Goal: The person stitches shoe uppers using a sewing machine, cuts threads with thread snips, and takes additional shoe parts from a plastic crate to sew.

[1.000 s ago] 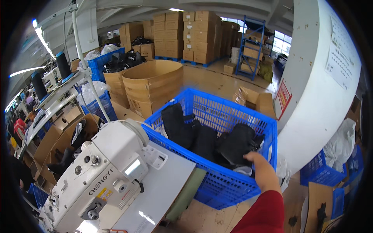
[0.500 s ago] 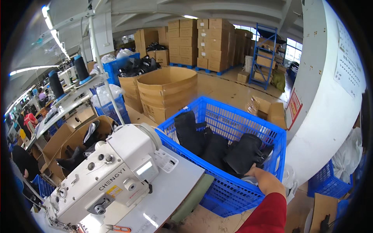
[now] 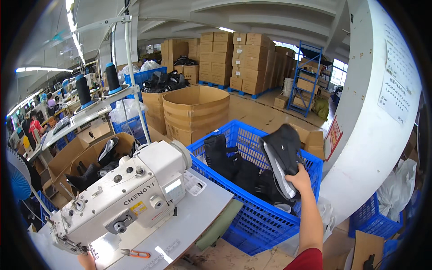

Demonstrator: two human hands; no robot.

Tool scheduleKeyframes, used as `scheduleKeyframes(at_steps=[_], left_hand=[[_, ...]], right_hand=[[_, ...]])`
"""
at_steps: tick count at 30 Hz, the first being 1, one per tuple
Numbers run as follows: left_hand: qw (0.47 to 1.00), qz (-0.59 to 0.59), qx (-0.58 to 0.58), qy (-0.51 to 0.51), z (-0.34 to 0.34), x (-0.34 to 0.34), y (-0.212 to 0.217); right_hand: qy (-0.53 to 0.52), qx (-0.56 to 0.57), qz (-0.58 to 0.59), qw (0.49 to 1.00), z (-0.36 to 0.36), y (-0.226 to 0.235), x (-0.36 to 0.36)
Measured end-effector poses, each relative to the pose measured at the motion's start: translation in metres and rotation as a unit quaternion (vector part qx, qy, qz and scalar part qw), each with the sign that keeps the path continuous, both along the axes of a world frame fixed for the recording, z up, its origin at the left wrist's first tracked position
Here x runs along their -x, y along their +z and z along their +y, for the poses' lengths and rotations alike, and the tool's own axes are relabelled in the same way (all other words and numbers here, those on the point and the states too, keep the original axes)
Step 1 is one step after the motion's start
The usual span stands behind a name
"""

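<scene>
My right hand is shut on a black shoe upper with a grey lining, held up above the blue plastic basket. More black shoe uppers lie in the basket below it. A white sewing machine stands on the pale table to the left of the basket. A small part of my left hand shows at the lower edge under the machine's head. Its fingers are hidden.
Orange thread snips lie on the table's front. A round cardboard bin stands behind the basket, and a cardboard box of black pieces sits behind the machine. A white pillar rises at right. Stacked cartons fill the back.
My right hand was down in the basket among the black pieces. It has closed on one shoe upper and raised it above the basket's rim.
</scene>
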State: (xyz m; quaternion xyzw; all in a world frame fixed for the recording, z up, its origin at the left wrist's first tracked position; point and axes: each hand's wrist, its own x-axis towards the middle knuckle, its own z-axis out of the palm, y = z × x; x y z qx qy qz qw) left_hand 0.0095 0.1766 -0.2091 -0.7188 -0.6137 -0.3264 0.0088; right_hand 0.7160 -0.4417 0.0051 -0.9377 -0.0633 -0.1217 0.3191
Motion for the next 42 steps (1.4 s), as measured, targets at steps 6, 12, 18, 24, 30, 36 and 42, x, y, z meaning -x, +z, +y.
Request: scheduleKeyframes(at_steps=[6, 12, 18, 24, 30, 36, 42], left_hand=[[0.996, -0.014, 0.013, -0.083, -0.062, 0.005, 0.057], [0.994, 0.019, 0.024, -0.108, -0.182, 0.009, 0.126], [0.932, -0.046, 0.030, -0.358, -0.251, -0.047, 0.178], [0.654, -0.296, 0.335, -0.610, -0.334, -0.129, 0.234], [0.554, -0.370, 0.399, -0.631, -0.350, -0.133, 0.260], [0.570, -0.384, 0.413, -0.597, -0.348, -0.137, 0.258], [0.580, -0.378, 0.445, -0.568, -0.351, -0.112, 0.244]], right_hand=[[0.203, -0.520, 0.130, 0.819, -0.017, 0.054, 0.104], [0.302, -0.665, 0.326, 0.600, -0.014, 0.031, 0.200], [0.326, -0.646, 0.334, 0.604, 0.022, -0.008, 0.268], [0.425, -0.437, 0.140, 0.780, 0.067, -0.025, 0.342], [0.491, -0.291, -0.070, 0.818, 0.109, -0.029, 0.390], [0.537, -0.189, -0.321, 0.757, 0.126, -0.039, 0.406], [0.552, -0.211, -0.322, 0.740, 0.134, -0.040, 0.425]])
